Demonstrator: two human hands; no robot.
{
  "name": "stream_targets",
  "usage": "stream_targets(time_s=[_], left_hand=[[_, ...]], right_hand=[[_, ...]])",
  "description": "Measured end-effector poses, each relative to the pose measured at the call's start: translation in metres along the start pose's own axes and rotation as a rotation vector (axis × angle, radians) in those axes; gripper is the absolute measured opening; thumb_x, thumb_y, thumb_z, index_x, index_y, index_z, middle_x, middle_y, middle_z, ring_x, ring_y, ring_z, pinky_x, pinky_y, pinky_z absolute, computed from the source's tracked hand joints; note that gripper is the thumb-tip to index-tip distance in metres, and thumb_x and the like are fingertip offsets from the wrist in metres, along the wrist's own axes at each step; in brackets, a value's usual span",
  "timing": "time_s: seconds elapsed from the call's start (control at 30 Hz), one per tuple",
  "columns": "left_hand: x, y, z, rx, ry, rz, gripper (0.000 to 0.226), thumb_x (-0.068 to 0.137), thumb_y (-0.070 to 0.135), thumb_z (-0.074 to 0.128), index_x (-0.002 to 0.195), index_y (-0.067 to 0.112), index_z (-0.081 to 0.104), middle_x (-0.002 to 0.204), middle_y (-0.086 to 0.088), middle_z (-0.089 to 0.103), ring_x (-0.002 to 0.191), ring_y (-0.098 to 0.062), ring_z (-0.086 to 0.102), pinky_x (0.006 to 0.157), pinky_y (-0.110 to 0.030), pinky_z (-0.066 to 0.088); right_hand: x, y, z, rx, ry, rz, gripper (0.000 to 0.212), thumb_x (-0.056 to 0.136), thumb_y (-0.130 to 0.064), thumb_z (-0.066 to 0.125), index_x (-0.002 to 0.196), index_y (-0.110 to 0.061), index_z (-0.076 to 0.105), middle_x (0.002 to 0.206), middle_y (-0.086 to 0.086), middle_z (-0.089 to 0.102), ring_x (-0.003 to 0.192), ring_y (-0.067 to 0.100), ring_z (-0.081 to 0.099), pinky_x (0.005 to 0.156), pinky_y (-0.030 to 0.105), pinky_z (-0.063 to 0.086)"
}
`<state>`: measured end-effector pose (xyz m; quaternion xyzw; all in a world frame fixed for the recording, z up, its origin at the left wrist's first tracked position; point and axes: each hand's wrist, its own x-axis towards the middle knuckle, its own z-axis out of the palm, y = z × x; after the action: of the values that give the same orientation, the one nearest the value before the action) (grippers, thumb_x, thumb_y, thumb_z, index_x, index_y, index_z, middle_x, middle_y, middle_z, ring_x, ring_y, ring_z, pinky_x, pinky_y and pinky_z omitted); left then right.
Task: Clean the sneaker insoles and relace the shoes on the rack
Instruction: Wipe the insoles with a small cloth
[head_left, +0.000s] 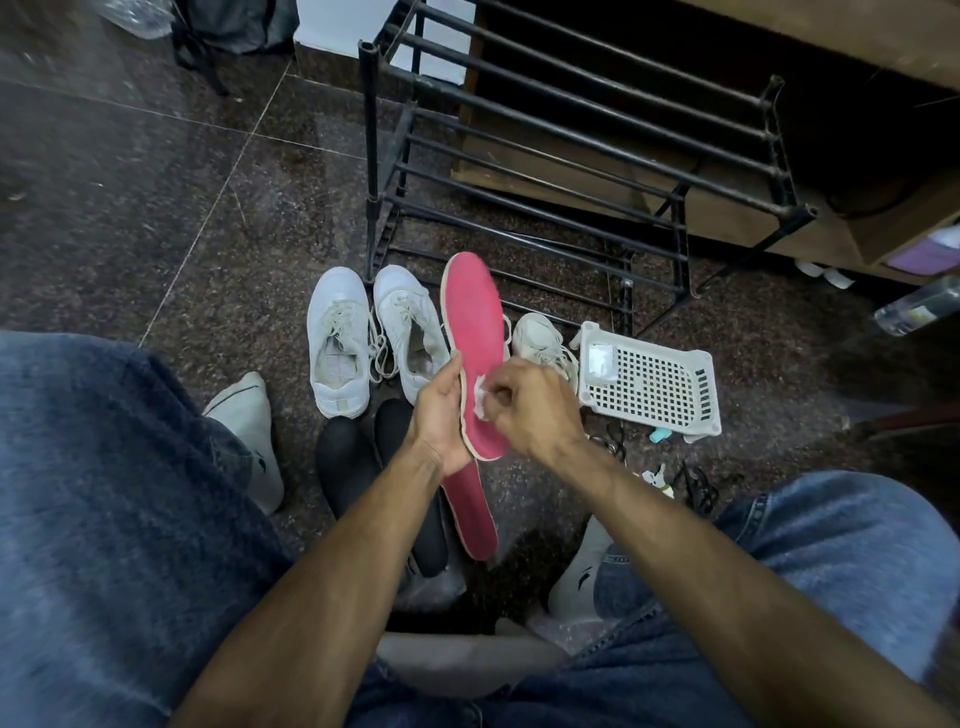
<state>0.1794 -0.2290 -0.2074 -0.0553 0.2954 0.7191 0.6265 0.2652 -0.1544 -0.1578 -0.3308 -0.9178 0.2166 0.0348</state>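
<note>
Dark speckled stone floor (156, 218), tiled, with a black metal shoe rack (571, 130) standing at the far side before wooden furniture.

Pink insole (475, 332): raised above the floor, toe end pointing toward the rack, gripped along its left edge by the left hand (441, 415), fingers curled round it.

Right hand (535, 410): fingers pinch a small white wipe (480, 397), pressed to the insole's pink face.

Second pink insole (472, 514): lower, under the left wrist, beside two black insoles (353, 467).

Pair of white sneakers (374, 338): on the floor before the rack, laces loose. Third white sneaker (543, 340) just right of the raised insole.

White plastic basket (649, 379): on the floor, right of that sneaker.
</note>
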Motion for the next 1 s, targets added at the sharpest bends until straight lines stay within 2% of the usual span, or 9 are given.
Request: stream_targets(time_s=[0.13,0.33,0.47,0.6,0.7,0.8,0.87,0.93,1.0], left_hand=[[0.004,-0.003,-0.006,0.027,0.066,-0.012,0.058,0.1,0.045,0.036,0.118,-0.004,0.062,0.116,-0.02,0.066,0.111,-0.028,0.063,0.099,-0.041,0.047],[0.002,-0.019,0.0,0.035,0.003,-0.043,0.042,0.1,0.037,0.038,0.114,0.01,0.066,0.096,-0.009,0.072,0.085,-0.02,0.07,0.077,-0.034,0.057],[0.003,-0.017,-0.002,0.041,-0.038,-0.05,0.038,0.099,0.033,0.041,0.105,0.009,0.07,0.086,-0.008,0.072,0.072,-0.019,0.068,0.064,-0.03,0.057],[0.005,-0.009,-0.002,0.008,-0.039,0.01,0.032,0.083,0.026,0.05,0.085,0.006,0.076,0.078,-0.008,0.071,0.065,-0.02,0.066,0.062,-0.028,0.055],[0.009,-0.001,-0.003,-0.015,-0.044,0.011,0.052,0.089,0.044,0.047,0.099,0.002,0.074,0.1,-0.016,0.072,0.088,-0.028,0.069,0.078,-0.038,0.058],[0.008,0.001,-0.004,-0.056,-0.034,-0.018,0.063,0.092,0.054,0.04,0.113,0.002,0.069,0.112,-0.016,0.068,0.113,-0.038,0.061,0.101,-0.052,0.043],[0.008,-0.003,-0.005,-0.05,-0.03,0.018,0.065,0.091,0.053,0.044,0.128,0.001,0.057,0.123,-0.02,0.061,0.114,-0.037,0.058,0.106,-0.051,0.039],[0.008,-0.007,-0.003,-0.04,-0.042,0.047,0.06,0.091,0.048,0.046,0.127,0.002,0.058,0.119,-0.02,0.063,0.1,-0.029,0.064,0.093,-0.043,0.052],[0.002,-0.01,0.002,-0.092,-0.068,0.01,0.05,0.092,0.046,0.043,0.11,0.006,0.068,0.097,-0.014,0.07,0.083,-0.026,0.069,0.072,-0.038,0.059]], right_hand=[[-0.03,0.002,0.004,-0.027,-0.135,-0.124,0.015,0.087,-0.017,0.062,0.097,-0.015,0.073,0.106,-0.001,0.069,0.081,0.021,0.066,0.076,0.039,0.055],[0.02,0.019,-0.011,-0.079,0.085,0.067,0.017,0.089,-0.025,0.06,0.096,-0.017,0.073,0.1,0.0,0.068,0.085,0.026,0.064,0.074,0.037,0.053],[0.031,0.025,-0.018,0.001,0.159,0.19,0.015,0.088,-0.027,0.063,0.095,-0.019,0.074,0.102,-0.003,0.068,0.087,0.022,0.065,0.071,0.03,0.05],[-0.001,0.021,-0.009,0.095,0.018,0.045,0.015,0.089,-0.018,0.065,0.101,-0.016,0.073,0.105,-0.004,0.068,0.068,0.002,0.058,0.077,0.028,0.052],[-0.023,0.018,0.0,0.126,-0.081,-0.051,0.022,0.089,-0.016,0.066,0.109,-0.016,0.072,0.101,-0.012,0.062,0.067,-0.008,0.048,0.082,0.035,0.054],[-0.031,0.013,0.002,0.07,-0.153,-0.148,0.027,0.089,-0.017,0.066,0.116,-0.015,0.069,0.109,-0.009,0.063,0.089,0.008,0.062,0.087,0.036,0.054],[-0.024,0.01,-0.003,-0.022,-0.161,-0.207,0.024,0.091,-0.018,0.063,0.114,-0.014,0.069,0.115,-0.004,0.064,0.093,0.017,0.064,0.086,0.04,0.054],[-0.006,0.007,-0.011,-0.091,-0.115,-0.192,0.022,0.092,-0.018,0.06,0.111,-0.015,0.069,0.118,-0.002,0.064,0.094,0.021,0.065,0.087,0.041,0.053],[0.016,0.006,-0.02,-0.122,-0.032,-0.108,0.022,0.092,-0.02,0.059,0.112,-0.02,0.07,0.119,-0.006,0.064,0.098,0.021,0.064,0.088,0.037,0.052]])
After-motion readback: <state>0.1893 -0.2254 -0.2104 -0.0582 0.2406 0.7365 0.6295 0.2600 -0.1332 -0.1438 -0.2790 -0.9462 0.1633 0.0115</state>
